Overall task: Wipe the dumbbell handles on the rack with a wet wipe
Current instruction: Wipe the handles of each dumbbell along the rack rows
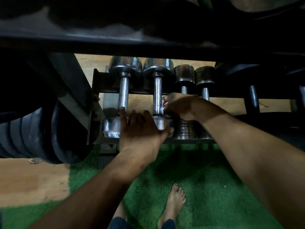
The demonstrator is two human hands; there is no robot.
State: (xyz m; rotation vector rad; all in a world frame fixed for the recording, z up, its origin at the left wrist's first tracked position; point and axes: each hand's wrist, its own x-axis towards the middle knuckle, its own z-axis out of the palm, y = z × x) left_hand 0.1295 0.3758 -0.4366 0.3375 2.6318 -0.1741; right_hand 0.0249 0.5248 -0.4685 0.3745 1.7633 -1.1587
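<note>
Two chrome dumbbells lie front to back on the low rack (97, 83). My right hand (179, 105) is curled round the near end of the second dumbbell's handle (157, 95), with a pale wet wipe (163, 106) pinched against the metal. My left hand (139, 131) rests with straight fingers between the two chrome dumbbells, its thumb against the second one's near head (162, 123). Its forefinger touches the base of the first dumbbell's handle (123, 95). Two smaller dark dumbbells (184, 76) sit just right of my right hand.
A dark upper shelf (148, 42) of the rack overhangs the whole scene. Big black rubber weights (41, 134) sit at the left, more black dumbbells (252, 98) at the right. Green turf (189, 171) and a bare foot (175, 202) are below.
</note>
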